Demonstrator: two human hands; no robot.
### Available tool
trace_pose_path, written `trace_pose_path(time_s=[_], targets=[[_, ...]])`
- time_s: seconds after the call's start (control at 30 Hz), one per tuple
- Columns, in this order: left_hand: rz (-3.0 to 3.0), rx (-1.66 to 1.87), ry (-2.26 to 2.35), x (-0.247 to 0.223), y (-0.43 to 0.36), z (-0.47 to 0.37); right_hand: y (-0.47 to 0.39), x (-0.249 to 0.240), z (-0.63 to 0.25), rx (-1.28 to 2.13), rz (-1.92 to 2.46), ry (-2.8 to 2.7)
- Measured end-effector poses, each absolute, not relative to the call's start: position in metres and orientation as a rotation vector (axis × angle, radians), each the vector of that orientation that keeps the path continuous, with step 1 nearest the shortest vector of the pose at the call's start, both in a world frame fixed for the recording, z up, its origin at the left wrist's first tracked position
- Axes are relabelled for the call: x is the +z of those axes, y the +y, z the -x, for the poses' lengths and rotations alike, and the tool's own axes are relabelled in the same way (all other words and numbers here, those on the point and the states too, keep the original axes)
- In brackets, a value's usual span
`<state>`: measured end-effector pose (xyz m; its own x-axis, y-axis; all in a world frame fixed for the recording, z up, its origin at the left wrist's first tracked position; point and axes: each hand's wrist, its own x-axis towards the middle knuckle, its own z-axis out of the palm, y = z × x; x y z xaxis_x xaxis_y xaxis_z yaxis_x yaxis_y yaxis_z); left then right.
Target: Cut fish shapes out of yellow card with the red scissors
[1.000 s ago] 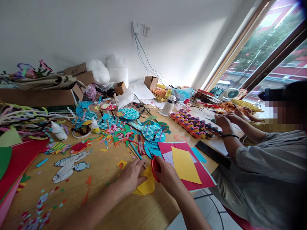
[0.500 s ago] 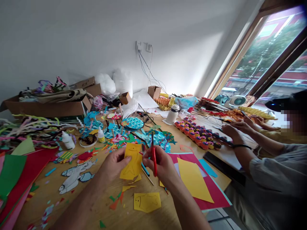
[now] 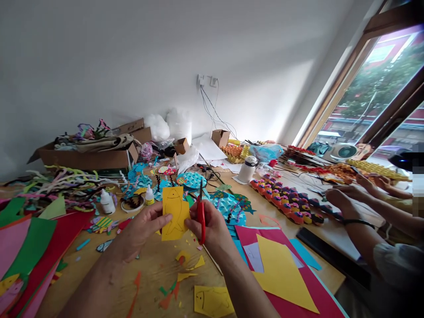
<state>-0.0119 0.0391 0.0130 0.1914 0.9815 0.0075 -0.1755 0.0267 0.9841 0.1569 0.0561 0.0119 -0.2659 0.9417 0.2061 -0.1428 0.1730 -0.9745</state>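
A piece of yellow paper point(image 3: 173, 205) with a fish outline drawn on it stands upright over the table, its left edge pinched by my left hand point(image 3: 141, 229). Red-handled scissors point(image 3: 201, 217) are gripped in my right hand point(image 3: 212, 227), blades pointing up. The right fingertips also touch the paper's right edge, where a cut step shows. Below lies another yellow piece point(image 3: 212, 301) with a drawn fish, near small yellow and orange scraps point(image 3: 185, 276).
Yellow paper point(image 3: 285, 273) rests on magenta sheets point(image 3: 326, 295) at right; coloured sheets point(image 3: 33, 238) are at left. Glue bottles point(image 3: 107, 202), blue paper fish point(image 3: 228, 207) and a painted egg tray point(image 3: 285, 198) stand beyond. A co-worker's hands point(image 3: 344, 201) are at far right.
The view has shifted, so the scene sits lower and further right. My left hand has raised the yellow paper slightly, and the scissors have moved a little away from its edge.
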Motion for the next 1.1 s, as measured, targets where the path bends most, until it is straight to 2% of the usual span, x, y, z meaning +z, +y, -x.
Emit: trace_pose_path(time_s=[0.23,0.5,0.77,1.1], targets=[[-1.151,1.244,0.992,0.016,0.036,0.009,0.057,0.003,-0.143,1.293,0.793,-1.321],[-1.212,1.169,1.032,0.015,0.034,0.014,0.050,0.002,-0.133,1.296,0.721,-1.249],[-1.085,1.449,1.159,0.028,0.023,0.013,0.014,-0.014,-0.151,1.202,0.914,-1.699],[-1.146,1.346,1.199,0.032,0.019,0.008,-0.003,-0.003,-0.158,1.193,1.127,-1.896]])
